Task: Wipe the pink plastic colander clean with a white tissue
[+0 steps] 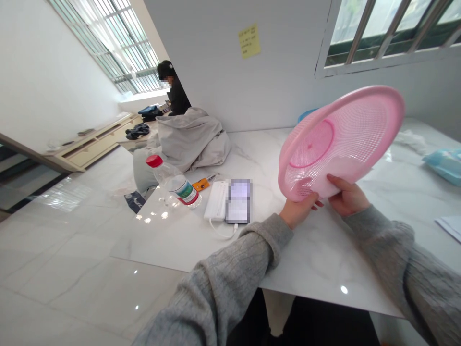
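Observation:
A round pink plastic colander (pixel 355 127) with mesh walls is held tilted above the white marbled table (pixel 259 259), its open side facing me. My left hand (pixel 298 210) grips its lower left rim, with some fingers seen through the mesh behind the wall. Close by on the right, my right hand (pixel 347 196) pinches the bottom part of the rim, thumb on the inner side. Both hands are closed on the colander. Part of a blue object (pixel 306 115) shows behind it, mostly hidden.
Left of my arms lie a phone (pixel 239 202), a white power bank (pixel 216 201) with cable, an orange packet (pixel 200 185) and a red-capped bottle (pixel 176 182). Grey cloth (pixel 194 137) sits behind them. A blue pack (pixel 444 164) and paper (pixel 450 226) lie right. A person (pixel 177 93) is far off.

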Tool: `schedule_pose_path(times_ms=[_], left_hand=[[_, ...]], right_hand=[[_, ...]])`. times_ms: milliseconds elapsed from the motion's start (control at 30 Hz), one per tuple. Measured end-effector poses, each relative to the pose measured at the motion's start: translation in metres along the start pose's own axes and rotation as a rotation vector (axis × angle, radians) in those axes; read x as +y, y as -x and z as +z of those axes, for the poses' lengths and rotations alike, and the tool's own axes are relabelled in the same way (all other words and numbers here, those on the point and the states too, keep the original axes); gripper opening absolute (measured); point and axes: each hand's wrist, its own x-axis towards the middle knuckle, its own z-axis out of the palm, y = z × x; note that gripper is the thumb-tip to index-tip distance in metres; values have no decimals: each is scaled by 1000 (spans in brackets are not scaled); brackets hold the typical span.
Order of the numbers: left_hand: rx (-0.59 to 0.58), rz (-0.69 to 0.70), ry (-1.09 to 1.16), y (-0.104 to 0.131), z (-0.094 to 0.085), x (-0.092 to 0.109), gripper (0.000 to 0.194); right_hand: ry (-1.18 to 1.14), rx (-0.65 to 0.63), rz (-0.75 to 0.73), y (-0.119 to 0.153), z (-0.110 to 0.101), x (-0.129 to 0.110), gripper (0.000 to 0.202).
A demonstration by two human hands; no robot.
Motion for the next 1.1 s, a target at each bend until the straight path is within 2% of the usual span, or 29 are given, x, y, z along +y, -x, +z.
schedule_pose_path(times_ms=[33,133,233,367,433,533,633,833,967,1100], left_hand=[[15,-3,15,-1,0,2,31],[76,0,51,-3,-1,6,48],[123,-17,46,-4,-4,7,51],[174,-10,17,-2,-11,3,60],[181,4,-3,-3,-13,0,64],[195,46,-34,-5,-16,-3,58],[199,90,-9,-8,-17,-4,51],[87,152,180,-3,-14,2,87],[-53,141,301,4,-12,15,95],[-198,95,276,10,-10,24,91]], right_hand=[[6,-16,23,2,2,2,35],[25,-19,47,4,4,2,37],[13,37,-24,-2,1,-3,41],[19,115,-145,-17,-9,-15,61],[16,155,-200,-22,-13,-21,65],[-6,224,-246,-25,-15,-25,59],[-11,251,-230,-23,-13,-25,54],[32,157,-130,-20,-13,-21,46],[68,61,-44,-15,-10,-24,47],[58,45,1,-10,-5,-28,46]])
